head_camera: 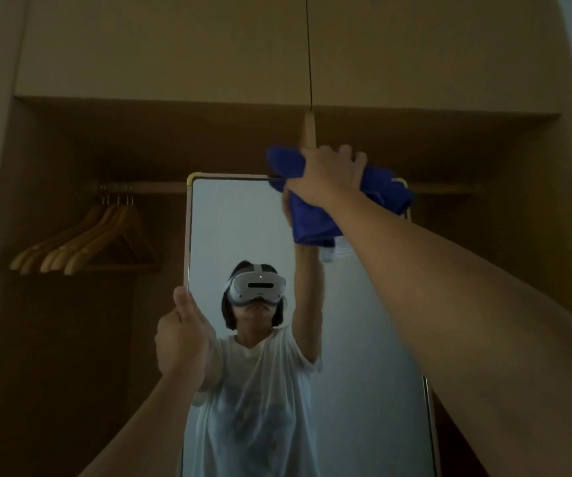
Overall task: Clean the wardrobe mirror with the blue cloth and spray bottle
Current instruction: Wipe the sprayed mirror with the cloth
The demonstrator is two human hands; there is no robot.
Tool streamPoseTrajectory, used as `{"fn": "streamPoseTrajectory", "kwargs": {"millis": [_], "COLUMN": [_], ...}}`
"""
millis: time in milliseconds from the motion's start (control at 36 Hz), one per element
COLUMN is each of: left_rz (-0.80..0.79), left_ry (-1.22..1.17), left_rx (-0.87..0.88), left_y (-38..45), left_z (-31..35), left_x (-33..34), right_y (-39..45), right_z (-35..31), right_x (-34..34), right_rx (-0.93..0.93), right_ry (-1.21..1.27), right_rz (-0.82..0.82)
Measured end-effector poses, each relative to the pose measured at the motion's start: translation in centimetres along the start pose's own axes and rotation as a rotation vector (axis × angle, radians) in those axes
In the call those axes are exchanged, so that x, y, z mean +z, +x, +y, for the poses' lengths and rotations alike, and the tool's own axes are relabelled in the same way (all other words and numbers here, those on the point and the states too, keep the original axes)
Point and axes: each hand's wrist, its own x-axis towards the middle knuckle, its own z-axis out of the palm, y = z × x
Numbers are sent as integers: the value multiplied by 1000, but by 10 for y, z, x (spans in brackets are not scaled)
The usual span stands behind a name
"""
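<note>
The right hand grips a bunched blue cloth, pressing it against the top right corner of the tall, thin-framed wardrobe mirror. The left hand has its fingers closed around the mirror's left edge, partway down. Wooden coat hangers hang on a rail well left of the frame, with open wardrobe space between.

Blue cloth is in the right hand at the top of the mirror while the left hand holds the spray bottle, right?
Not quite. The head view shows the right hand pressing the blue cloth at the top of the mirror, but the left hand grips the mirror's left frame edge. No spray bottle is visible.
</note>
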Motion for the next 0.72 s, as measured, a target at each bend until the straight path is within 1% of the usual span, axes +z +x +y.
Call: {"fn": "streamPoseTrajectory", "kwargs": {"millis": [194, 333, 417, 500, 528, 611, 639, 667, 722], "left_rz": [-4, -26, -51, -146, -190, -359, -413, -455, -491], "left_ry": [-42, -80, -92, -155, -184, -286, -315, -334, -372], "left_rx": [-43, -58, -60, -136, -187, -414, -456, -469, -457], "left_y": [-4, -7, -9, -8, -6, -7, -10, -14, -20], "left_z": [7, 10, 12, 14, 12, 2, -2, -6, -14], "left_x": [-6, -9, -13, -19, -22, -40, -46, -51, -58], "right_y": [6, -5, -25, -53, -63, -96, -108, -121, -146], "right_z": [-71, -124, -139, -140, -138, -133, -131, -129, -127], "right_x": [-5, 4, 18, 37, 43, 59, 63, 68, 77], "right_rx": [-189, -318, -384, -450, -466, -492, -498, -502, -498], "right_ry": [145, 115, 94, 50, 45, 56, 63, 70, 88], "right_rz": [-105, -90, -14, 101, 123, 155, 162, 168, 177]}}
